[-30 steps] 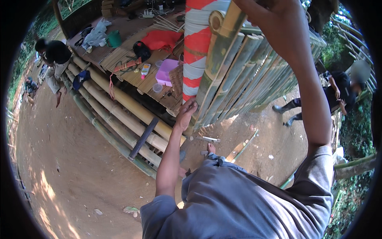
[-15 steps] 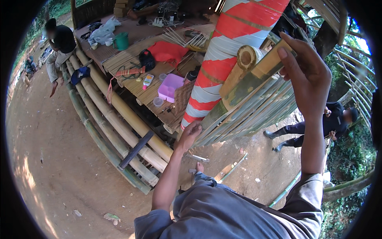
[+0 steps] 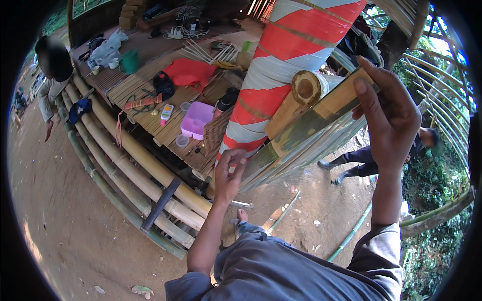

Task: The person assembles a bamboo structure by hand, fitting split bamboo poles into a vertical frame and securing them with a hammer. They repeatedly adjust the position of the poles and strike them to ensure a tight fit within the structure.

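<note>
A split bamboo slat, green with a paler yellow upper end, slants up to the right in front of me. My right hand is closed on its upper end, thumb on the near face and fingers behind. Beside the slat's lower end is my left hand, its fingers loosely bent and a gap showing between thumb and forefinger. Whether it touches the slat is hard to make out. Just behind stands a thick post wrapped in red and pale grey bands. A cut bamboo pole end shows above the slat.
Left of the post, a bamboo platform bears a purple tub, a white bottle and red cloth. Long bamboo poles edge it. One person sits far left; another person stands at right. Bamboo lies on the dirt floor.
My left hand has loosened from the slat's lower edge, its fingers lifting. The right hand keeps its hold. The view has shifted, moving the platform leftward, and the person at right has turned or moved.
</note>
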Motion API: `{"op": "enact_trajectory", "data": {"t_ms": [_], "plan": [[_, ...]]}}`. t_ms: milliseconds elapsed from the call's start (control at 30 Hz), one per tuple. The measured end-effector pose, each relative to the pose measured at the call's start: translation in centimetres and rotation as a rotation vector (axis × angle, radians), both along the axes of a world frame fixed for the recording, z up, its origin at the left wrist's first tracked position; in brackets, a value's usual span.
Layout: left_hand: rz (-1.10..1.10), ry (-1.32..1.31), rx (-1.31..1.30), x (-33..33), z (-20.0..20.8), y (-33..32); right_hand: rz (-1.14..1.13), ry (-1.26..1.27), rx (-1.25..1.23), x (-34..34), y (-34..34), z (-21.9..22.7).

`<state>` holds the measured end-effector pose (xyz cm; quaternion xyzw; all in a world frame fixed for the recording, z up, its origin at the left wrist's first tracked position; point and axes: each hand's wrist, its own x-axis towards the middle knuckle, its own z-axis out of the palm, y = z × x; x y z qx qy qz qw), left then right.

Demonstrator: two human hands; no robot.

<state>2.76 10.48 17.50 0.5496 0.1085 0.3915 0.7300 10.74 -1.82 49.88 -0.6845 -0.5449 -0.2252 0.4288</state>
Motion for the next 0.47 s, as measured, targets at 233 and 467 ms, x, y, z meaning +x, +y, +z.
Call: {"op": "enact_trajectory", "data": {"t_ms": [233,467], "plan": [[-0.214,-0.394,0.045,0.8,14.8,0.6,-0.013,0.042,0.008,-0.4,0.1,0.0],[-0.402,-0.362,0.044,2.8,16.2,1.0,-0.039,0.080,-0.002,-0.7,0.2,0.1]]}}
